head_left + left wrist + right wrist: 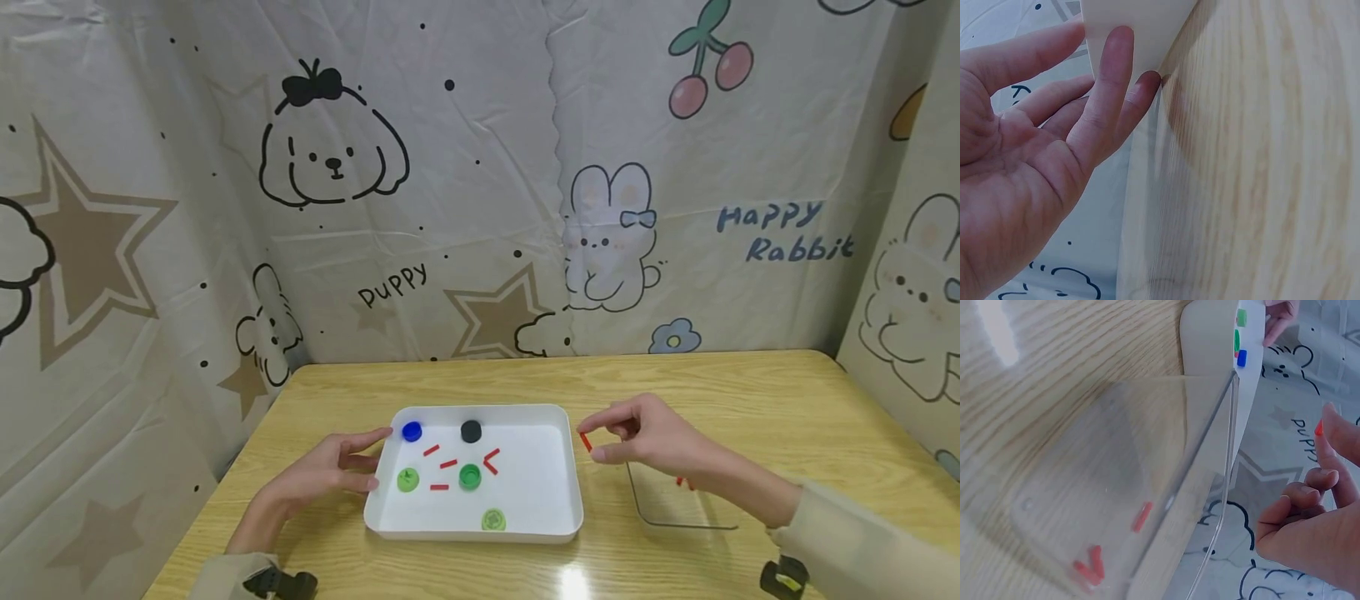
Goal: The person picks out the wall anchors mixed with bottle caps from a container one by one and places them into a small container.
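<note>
A white tray (pixel 540 500) lies on the table. My left hand (pixel 330 468) touches its left side; in the left wrist view the extended fingers (pixel 1113 81) rest against the tray's outer wall. Just beyond the tray's right edge, my right hand (pixel 651 437) pinches a short red stick (pixel 586 442) between thumb and index finger, above the table. Several red sticks (pixel 439 487) lie in the tray, two of them meeting in a V. Under my right forearm stands a clear box (pixel 1079 481), partly hidden in the head view, with a few red sticks (pixel 1142 517) inside.
Round caps also lie in the tray: blue (pixel 412 431), black (pixel 471 431), dark green (pixel 469 477) and light green (pixel 408 479), with another light green cap (pixel 493 519) by the front wall. A printed cloth (pixel 480 208) hangs behind the wooden table (pixel 337 575).
</note>
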A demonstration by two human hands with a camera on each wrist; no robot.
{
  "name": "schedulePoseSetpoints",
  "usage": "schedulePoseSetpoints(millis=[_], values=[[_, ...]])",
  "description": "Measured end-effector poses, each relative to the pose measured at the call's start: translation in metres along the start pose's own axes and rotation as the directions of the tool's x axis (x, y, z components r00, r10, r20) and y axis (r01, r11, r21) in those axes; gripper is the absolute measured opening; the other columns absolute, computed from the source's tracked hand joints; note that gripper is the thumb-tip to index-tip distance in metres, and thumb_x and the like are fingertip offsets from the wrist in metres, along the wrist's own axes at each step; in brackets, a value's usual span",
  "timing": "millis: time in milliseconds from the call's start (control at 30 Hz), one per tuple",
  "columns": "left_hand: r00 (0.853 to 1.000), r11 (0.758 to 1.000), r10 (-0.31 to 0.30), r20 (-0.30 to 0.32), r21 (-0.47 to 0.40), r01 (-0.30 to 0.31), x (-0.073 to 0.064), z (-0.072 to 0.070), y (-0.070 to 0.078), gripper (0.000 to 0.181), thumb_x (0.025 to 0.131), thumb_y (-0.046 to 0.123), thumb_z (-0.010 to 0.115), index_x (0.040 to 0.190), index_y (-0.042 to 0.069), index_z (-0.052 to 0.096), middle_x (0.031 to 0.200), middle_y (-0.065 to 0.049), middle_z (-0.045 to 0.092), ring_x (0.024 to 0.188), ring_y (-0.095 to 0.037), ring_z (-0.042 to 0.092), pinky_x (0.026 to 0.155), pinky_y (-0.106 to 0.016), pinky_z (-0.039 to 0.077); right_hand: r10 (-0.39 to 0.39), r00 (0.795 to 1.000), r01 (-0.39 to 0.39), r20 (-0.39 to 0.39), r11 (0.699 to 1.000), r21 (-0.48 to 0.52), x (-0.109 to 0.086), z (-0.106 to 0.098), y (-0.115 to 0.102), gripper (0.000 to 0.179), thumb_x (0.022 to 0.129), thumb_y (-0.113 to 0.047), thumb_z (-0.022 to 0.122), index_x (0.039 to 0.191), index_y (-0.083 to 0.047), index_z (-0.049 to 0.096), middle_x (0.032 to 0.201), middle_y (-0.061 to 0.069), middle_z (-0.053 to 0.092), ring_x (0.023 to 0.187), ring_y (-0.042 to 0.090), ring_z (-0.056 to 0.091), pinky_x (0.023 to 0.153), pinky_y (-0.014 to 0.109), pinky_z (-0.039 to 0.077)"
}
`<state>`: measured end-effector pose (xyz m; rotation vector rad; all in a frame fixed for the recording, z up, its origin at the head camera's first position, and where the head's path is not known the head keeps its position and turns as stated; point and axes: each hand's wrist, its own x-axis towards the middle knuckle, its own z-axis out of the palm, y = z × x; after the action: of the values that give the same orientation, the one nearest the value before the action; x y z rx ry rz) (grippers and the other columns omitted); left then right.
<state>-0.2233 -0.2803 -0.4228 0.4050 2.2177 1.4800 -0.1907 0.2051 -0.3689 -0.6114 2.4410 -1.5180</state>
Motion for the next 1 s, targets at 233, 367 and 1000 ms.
schedulePoseSetpoints(millis=[233,367,1000], values=[[1.0,1.0,0.003,0.005,-0.018,-0.003,0.0,-0.001,0.0,0.085,0.091,0.008,0.08,0.162,-0.003,0.034,0.163,-0.03,0.034,0.141,-0.052,0.045,0.096,-0.046,0.058,0.032,0.999,-0.03,-0.033,0.998,0.061,-0.009,-0.008,0.004,0.036,0.089,-0.008,0.083,0.123,0.003,0.076,0.076,0.002,0.035,0.069,0.015,0.034,0.062,0.028,0.036],[1.0,1.0,0.009,0.01,-0.029,-0.009,0.0,0.0,0.001,0.084,0.091,0.007,0.079,0.162,-0.003,0.034,0.164,-0.031,0.033,0.141,-0.052,0.045,0.096,-0.046,0.058,0.05,0.997,-0.046,-0.062,0.997,0.067,-0.014,-0.012,0.005,0.037,0.09,-0.007,0.083,0.124,0.003,0.075,0.077,0.002,0.035,0.07,0.016,0.034,0.061,0.028,0.033],[0.999,0.999,0.022,0.028,-0.027,-0.022,0.0,0.001,0.002,0.084,0.093,0.007,0.078,0.162,-0.004,0.032,0.165,-0.031,0.031,0.141,-0.052,0.046,0.095,-0.045,0.058,0.12,0.97,-0.133,-0.21,0.99,-0.05,-0.048,-0.033,0.026,0.04,0.09,-0.019,0.084,0.126,-0.002,0.075,0.078,0.001,0.034,0.073,0.017,0.037,0.058,0.031,0.031]])
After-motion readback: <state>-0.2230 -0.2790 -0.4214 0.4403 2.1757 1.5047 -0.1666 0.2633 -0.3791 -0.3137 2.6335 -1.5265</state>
